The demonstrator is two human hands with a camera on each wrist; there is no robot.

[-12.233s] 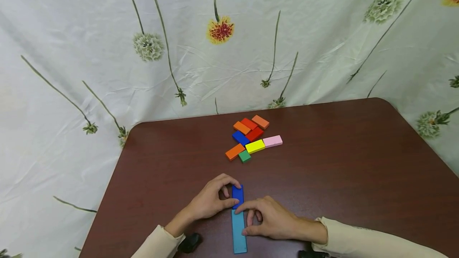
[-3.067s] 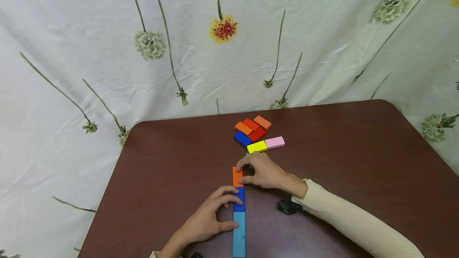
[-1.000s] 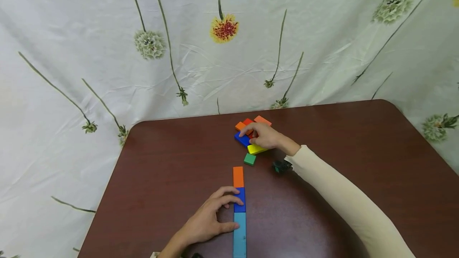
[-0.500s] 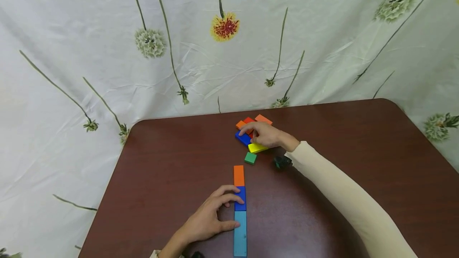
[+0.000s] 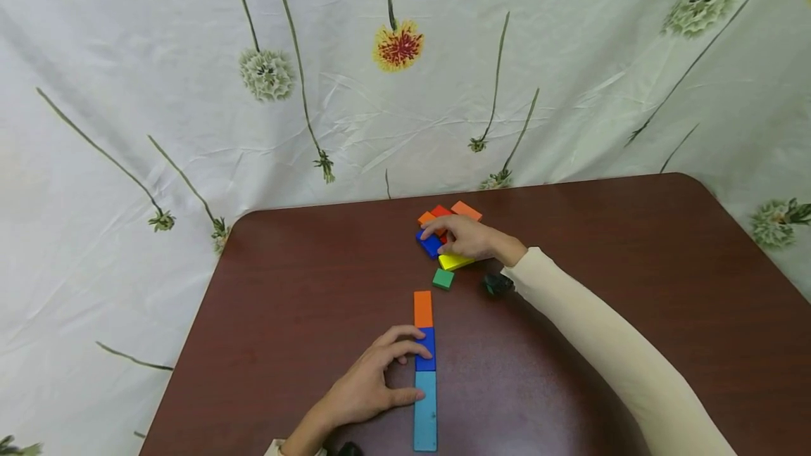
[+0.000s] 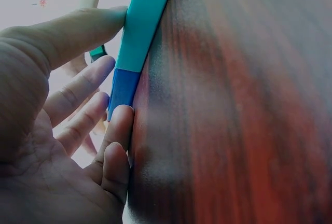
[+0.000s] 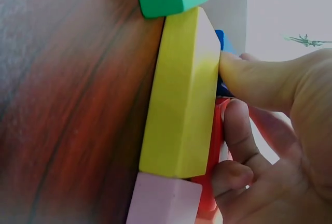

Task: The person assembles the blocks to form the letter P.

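Note:
In the head view, a light-blue block (image 5: 425, 410), a dark-blue block (image 5: 429, 361) and an orange block (image 5: 422, 309) lie end to end in a straight row. My left hand (image 5: 367, 382) rests beside the row, its fingertips on the dark-blue block and its thumb at the light-blue one. Farther off, my right hand (image 5: 470, 236) pinches another blue block (image 5: 428, 245) between thumb and index finger, within a cluster of blocks. The right wrist view shows the thumb against this blue block (image 7: 221, 40), just behind the yellow block (image 7: 179, 99); the index fingertip is hidden there.
A green block (image 5: 443, 279) lies between the row and the cluster. Around the right hand are orange, red (image 5: 441, 210) and salmon blocks (image 5: 467, 210). A pink block (image 7: 163, 198) adjoins the yellow one. A flowered cloth (image 5: 190, 90) hangs behind the brown table (image 5: 304, 287).
The orange block has joined the row's far end. My right hand has moved from it to the cluster, and its thumb has closed in on the blue block there. The left hand stays put.

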